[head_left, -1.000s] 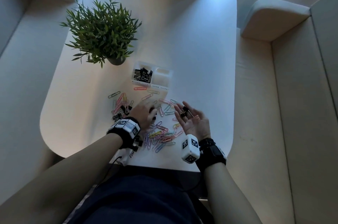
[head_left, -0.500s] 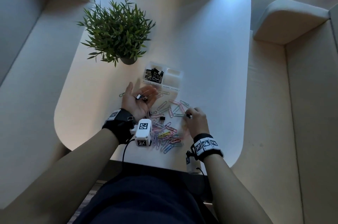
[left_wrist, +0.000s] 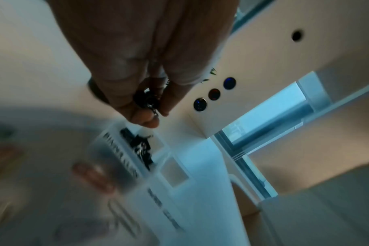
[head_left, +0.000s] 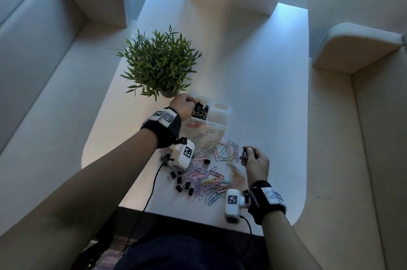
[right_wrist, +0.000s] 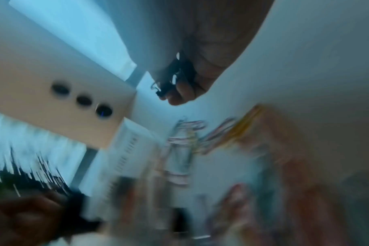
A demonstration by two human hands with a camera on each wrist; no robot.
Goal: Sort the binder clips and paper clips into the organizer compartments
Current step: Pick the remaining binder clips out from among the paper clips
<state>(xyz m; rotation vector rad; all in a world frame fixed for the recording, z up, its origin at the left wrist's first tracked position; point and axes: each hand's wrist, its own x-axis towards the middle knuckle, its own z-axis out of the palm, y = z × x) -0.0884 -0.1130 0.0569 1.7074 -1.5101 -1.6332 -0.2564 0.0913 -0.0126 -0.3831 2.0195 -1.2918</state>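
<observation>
Two hands at work, both loaded. Left hand [head_left: 184, 105] reaches to the organizer [head_left: 220, 115], fingertips bunched over its left compartment; the left wrist view shows black binder clips [left_wrist: 146, 100] pinched between thumb and fingers, directly above that compartment. Right hand [head_left: 256, 162] hangs back over the desk [head_left: 264, 93], just right of the loose pile, fingers curled around a dark binder clip [right_wrist: 175, 74] with its wire handles showing. Wrist views are motion-blurred; an exact clip count in either hand is not readable.

Organizer sits beyond the pile, beside the potted plant [head_left: 158, 62]. Left compartment holds a heap of black binder clips [head_left: 201, 111]. Right compartment [head_left: 220, 108] looks pale and bare from the head view; no paper clips visible in it. Labels on the front wall are blurred.

Loose on the desk: a broad scatter of pastel paper clips [head_left: 215, 168] between the two forearms, and a handful of black binder clips [head_left: 180, 183] at the scatter's left and near edge, one more [head_left: 206, 161] in the middle.

Progress, judged: binder clips well under way, several still to collect plus those in hand. Paper clips apparently not started; the whole coloured pile remains. Roughly the first half, no more.
</observation>
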